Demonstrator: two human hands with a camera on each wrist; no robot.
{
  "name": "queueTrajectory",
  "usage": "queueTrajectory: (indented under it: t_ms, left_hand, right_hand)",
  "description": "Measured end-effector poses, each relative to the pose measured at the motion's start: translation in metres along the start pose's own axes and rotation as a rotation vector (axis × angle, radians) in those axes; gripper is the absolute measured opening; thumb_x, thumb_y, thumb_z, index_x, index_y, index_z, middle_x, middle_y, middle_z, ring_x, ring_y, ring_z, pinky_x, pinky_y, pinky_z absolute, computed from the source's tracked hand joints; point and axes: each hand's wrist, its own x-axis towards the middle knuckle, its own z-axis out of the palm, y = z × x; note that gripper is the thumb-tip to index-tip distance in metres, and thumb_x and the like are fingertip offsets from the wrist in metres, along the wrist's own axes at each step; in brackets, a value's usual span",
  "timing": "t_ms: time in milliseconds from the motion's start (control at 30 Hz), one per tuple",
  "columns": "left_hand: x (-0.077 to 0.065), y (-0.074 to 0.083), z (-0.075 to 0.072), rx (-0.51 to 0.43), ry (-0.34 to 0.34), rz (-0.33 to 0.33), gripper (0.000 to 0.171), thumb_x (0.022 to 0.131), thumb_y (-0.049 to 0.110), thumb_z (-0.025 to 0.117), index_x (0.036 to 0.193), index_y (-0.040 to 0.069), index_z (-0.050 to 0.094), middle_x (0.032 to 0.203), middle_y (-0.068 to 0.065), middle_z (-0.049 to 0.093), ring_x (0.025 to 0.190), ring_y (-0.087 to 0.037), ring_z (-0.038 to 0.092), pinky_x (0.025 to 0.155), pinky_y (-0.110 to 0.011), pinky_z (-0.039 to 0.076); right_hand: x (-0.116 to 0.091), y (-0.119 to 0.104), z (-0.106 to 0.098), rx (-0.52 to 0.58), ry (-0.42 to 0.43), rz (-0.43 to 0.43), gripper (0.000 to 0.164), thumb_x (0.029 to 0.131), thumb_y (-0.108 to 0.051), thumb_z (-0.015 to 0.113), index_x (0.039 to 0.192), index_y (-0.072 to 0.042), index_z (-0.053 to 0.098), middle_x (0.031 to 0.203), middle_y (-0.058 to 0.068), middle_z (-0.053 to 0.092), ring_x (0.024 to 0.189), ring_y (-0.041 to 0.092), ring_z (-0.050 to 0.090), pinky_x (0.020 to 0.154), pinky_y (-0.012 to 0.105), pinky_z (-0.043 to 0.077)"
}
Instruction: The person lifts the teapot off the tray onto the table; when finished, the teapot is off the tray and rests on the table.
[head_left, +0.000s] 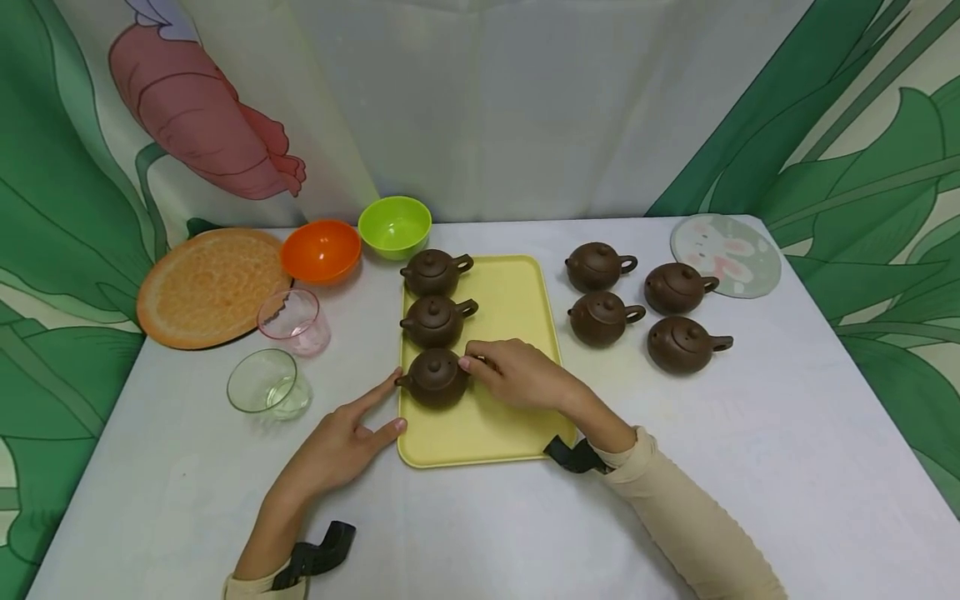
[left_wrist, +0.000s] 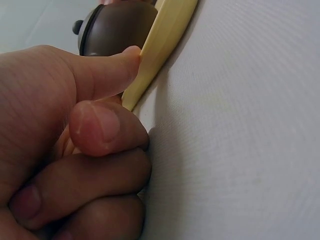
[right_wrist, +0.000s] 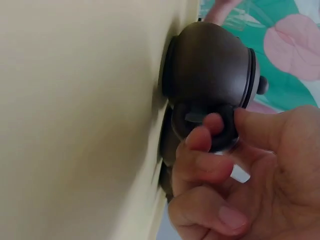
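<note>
Three dark brown teapots stand in a column along the left side of a yellow tray [head_left: 495,437]. My right hand [head_left: 521,375] pinches the handle of the nearest teapot [head_left: 435,379]; in the right wrist view, fingers and thumb close round that handle on the teapot [right_wrist: 210,65]. The teapot sits upright, its spout pointing left over the tray's rim. At the tray's left edge is my left hand [head_left: 341,446], index finger and thumb stretched out to the rim. In the left wrist view the thumb touches the tray [left_wrist: 162,45] and the other fingers are bent.
Several more brown teapots [head_left: 678,346] stand right of the tray, near a round rabbit-patterned mat [head_left: 727,254]. To the left are a green bowl [head_left: 395,227], an orange bowl [head_left: 321,252], a round brown mat [head_left: 206,287], a pink glass [head_left: 296,325] and a clear glass [head_left: 266,387].
</note>
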Motion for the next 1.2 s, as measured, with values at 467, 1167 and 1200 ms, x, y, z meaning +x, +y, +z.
queueTrajectory:
  t_ms: [467, 1167, 1200]
  left_hand:
    - [0.000, 0.002, 0.000, -0.005, -0.002, 0.020, 0.063, 0.085, 0.053, 0.060, 0.140, 0.051, 0.028, 0.043, 0.009, 0.028, 0.039, -0.009, 0.027, 0.046, -0.029, 0.031]
    - [0.000, 0.002, -0.001, 0.009, -0.002, -0.012, 0.064, 0.085, 0.055, 0.059, 0.140, 0.051, 0.028, 0.044, 0.008, 0.030, 0.041, -0.009, 0.027, 0.047, -0.030, 0.031]
    - [0.000, 0.002, -0.001, 0.008, -0.005, -0.009, 0.064, 0.085, 0.055, 0.059, 0.140, 0.051, 0.028, 0.044, 0.008, 0.030, 0.041, -0.009, 0.026, 0.047, -0.030, 0.031]
  right_hand:
    - [-0.034, 0.032, -0.060, 0.173, -0.261, 0.032, 0.035, 0.098, -0.032, 0.049, 0.075, -0.007, 0.060, 0.061, 0.002, 0.052, 0.051, 0.009, 0.044, 0.051, 0.025, 0.035]
    - [-0.120, 0.097, -0.112, 0.343, -0.344, 0.205, 0.031, 0.098, -0.025, 0.050, 0.078, -0.004, 0.059, 0.069, 0.021, 0.057, 0.053, 0.037, 0.048, 0.043, 0.028, 0.038]
    - [-0.122, 0.099, -0.111, 0.341, -0.346, 0.217, 0.031, 0.098, -0.026, 0.050, 0.079, -0.003, 0.060, 0.069, 0.021, 0.058, 0.053, 0.035, 0.049, 0.043, 0.028, 0.039]
